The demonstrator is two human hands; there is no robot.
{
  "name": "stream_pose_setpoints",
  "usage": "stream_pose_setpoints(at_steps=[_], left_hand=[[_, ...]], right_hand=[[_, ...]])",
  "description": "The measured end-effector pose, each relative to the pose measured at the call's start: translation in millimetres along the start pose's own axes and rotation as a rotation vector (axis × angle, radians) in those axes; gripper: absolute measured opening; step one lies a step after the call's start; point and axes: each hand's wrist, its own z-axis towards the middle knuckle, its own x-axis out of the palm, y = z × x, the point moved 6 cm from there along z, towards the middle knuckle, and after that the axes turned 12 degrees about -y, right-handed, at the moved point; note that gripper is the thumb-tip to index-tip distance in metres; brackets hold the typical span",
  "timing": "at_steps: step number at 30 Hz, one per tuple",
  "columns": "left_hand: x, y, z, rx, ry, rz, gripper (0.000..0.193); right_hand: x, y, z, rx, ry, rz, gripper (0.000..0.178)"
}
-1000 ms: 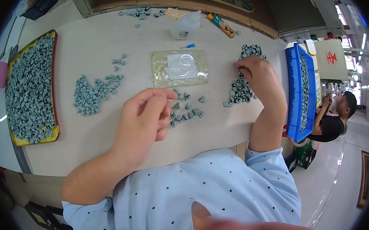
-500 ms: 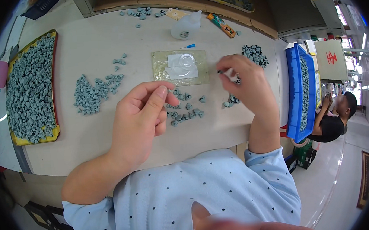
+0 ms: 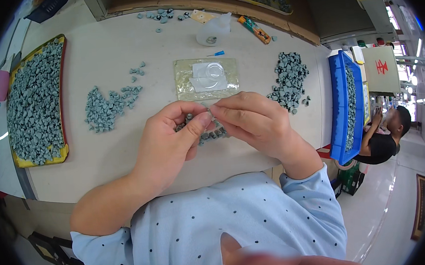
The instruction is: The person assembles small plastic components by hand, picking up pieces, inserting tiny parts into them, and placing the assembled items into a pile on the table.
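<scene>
My left hand and my right hand meet above the table, their pinched fingertips touching. What lies between the tips is too small and hidden to make out. Just under the fingers sit several small grey-blue pieces with dark parts, half covered by my hands. Beyond them lies a yellowish pad bearing a white sheet and a clear round dish. To the left spreads a loose pile of grey-blue pieces; to the right is another pile with darker sides.
A full yellow-lined tray stands at far left, a blue bin at right. Toward the back are a blue-hubbed needle, a translucent bottle, and an orange-green packet. A shelf edge bounds the back; another person sits at right.
My right hand has come leftward from the right-hand pile, with a small dark item at its fingertips earlier, to meet my left hand. The left hand has barely moved.
</scene>
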Motion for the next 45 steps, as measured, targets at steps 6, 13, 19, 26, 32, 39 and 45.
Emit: stream_pose_setpoints(at_steps=[6, 13, 19, 26, 32, 39, 45], left_hand=[[0, 3, 0, -0.068, 0.061, -0.026, 0.021], [-6, 3, -4, -0.099, 0.049, -0.048, 0.027], [-8, 1, -7, -0.139, -0.003, -0.040, 0.036], [-14, -3, -9, -0.144, -0.042, -0.060, 0.037], [-9, -8, -15, -0.149, 0.011, -0.148, 0.029], [-3, -7, -16, -0.158, 0.162, -0.193, 0.028], [0, -4, -16, -0.197, 0.245, -0.188, 0.027]], right_hand=[[0, -2, 1, -0.075, -0.025, -0.025, 0.024], [-3, -19, 6, -0.260, -0.122, -0.365, 0.024], [-1, -20, 6, -0.241, -0.061, -0.445, 0.022], [3, -18, 11, -0.237, -0.084, -0.433, 0.022], [1, -4, 11, -0.009, -0.217, -0.133, 0.021], [8, 12, 5, -0.058, -0.147, 0.093, 0.025], [7, 13, 5, -0.116, -0.138, 0.121, 0.027]])
